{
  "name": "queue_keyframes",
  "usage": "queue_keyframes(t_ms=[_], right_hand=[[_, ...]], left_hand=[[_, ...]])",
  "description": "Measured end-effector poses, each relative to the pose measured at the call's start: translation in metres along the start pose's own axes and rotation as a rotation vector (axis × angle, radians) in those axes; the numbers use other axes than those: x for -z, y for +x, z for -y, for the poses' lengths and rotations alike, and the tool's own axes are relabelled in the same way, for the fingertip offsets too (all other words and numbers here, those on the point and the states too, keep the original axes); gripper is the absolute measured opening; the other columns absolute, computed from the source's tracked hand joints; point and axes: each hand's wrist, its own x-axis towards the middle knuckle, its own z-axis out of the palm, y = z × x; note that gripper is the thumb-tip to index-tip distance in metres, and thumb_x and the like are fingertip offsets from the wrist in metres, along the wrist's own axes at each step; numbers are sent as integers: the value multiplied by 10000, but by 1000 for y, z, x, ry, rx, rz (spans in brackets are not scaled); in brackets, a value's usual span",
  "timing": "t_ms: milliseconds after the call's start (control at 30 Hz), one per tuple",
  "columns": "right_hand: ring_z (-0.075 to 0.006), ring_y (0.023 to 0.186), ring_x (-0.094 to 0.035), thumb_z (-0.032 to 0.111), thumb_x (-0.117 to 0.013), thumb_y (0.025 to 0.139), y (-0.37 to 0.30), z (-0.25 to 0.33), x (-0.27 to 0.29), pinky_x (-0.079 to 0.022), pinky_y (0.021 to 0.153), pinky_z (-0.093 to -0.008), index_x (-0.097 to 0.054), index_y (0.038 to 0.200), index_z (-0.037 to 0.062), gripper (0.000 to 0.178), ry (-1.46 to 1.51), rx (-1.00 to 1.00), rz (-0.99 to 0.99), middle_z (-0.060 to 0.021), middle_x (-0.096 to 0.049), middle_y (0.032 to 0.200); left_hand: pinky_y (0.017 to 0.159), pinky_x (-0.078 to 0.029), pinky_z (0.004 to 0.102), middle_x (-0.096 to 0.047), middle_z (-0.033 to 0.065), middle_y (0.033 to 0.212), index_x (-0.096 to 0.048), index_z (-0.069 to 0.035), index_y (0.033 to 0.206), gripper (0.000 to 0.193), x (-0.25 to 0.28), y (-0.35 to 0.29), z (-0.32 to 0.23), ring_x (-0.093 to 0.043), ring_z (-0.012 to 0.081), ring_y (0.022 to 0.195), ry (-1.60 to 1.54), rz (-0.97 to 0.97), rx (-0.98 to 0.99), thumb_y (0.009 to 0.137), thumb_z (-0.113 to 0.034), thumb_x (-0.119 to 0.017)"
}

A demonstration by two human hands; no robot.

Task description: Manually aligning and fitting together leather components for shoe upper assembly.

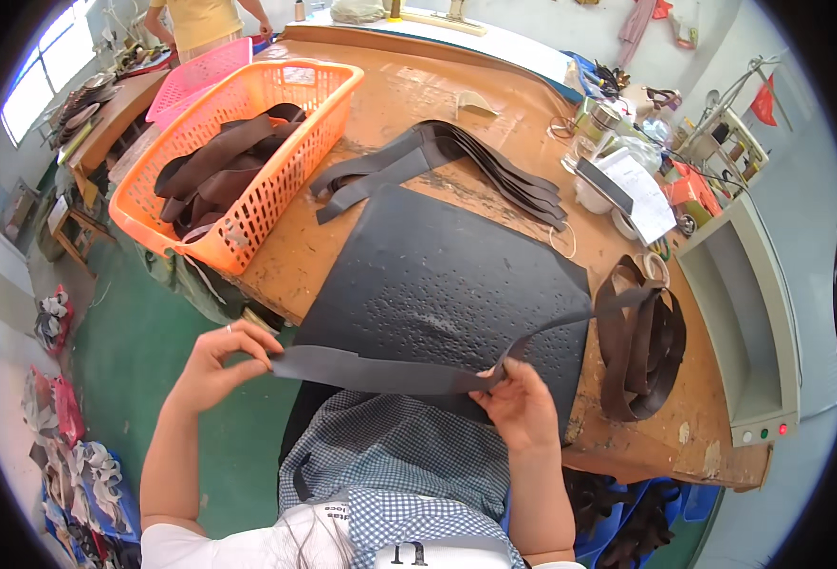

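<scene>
Left hand (217,365) and right hand (521,406) each pinch an end of a dark strap (380,372), stretched over the desk's (418,104) near edge, above black mat (447,284); step: straightening/inspecting; next prob. needs laying it w/ the far strap pile (456,161).

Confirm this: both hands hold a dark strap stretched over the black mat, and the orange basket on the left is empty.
Not quite. The head view shows the orange basket holds a pile of dark straps, so it is not empty. The rest stands: the left hand and right hand hold a dark strap stretched over the black mat.
</scene>
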Motion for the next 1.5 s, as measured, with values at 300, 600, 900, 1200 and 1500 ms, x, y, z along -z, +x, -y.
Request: queue_keyframes(t_ms=[300, 600, 900, 1200, 1500], right_hand=[[-267, 1028, -625, 250, -490, 998, -33, 28, 15, -532, 848, -454, -652, 1101, 7, 309, -5, 95, 87, -156, -661, 1156], [-190, 835, -557, 313, -507, 1041, -28, -4, -26, -505, 743, -341, -644, 1131, 50, 310, 218, -31, 200, -94, -649, 967], [-123, 754, -558, 231, -645, 978, 3, -25, -24, -486, 700, -268, -654, 1037, 77, 165, 180, 78, 206, -30, -647, 866], [-94, 764, -600, 115, -656, 959, 0, -59, -47, -484, 663, -233, -668, 1069, 55, 125, -160, 299, 42, -9, -683, 934], [-100, 794, -607, 34, -683, 920, 1, -56, -35, -500, 690, -254, -674, 1101, 40, 181, -136, 291, 35, -26, -690, 954]], left_hand=[[704, -502, 308, -666, 112, 1000, -616, 15, 868, 70, -44, 106, -8, -641, 216, 809, 388, -84, -456, 858, -8, -681], [1136, -362, 421, -371, 259, 1487, -462, -90, 1415, 647, -107, 225, 5, -363, 391, 1396, 682, -24, -386, 812, 16, -671], [620, -498, 240, -681, 54, 793, -663, 6, 914, 100, -161, 55, -55, -631, 87, 696, 89, -71, -166, 881, -71, -718], [616, -485, 211, -651, 8, 755, -638, 9, 864, 203, -172, 57, -31, -590, 39, 692, -322, -40, 198, 926, -172, -704], [582, -478, 210, -640, -2, 728, -643, 13, 840, 214, -172, 56, -29, -579, 37, 668, -261, -18, 208, 936, -172, -692]])
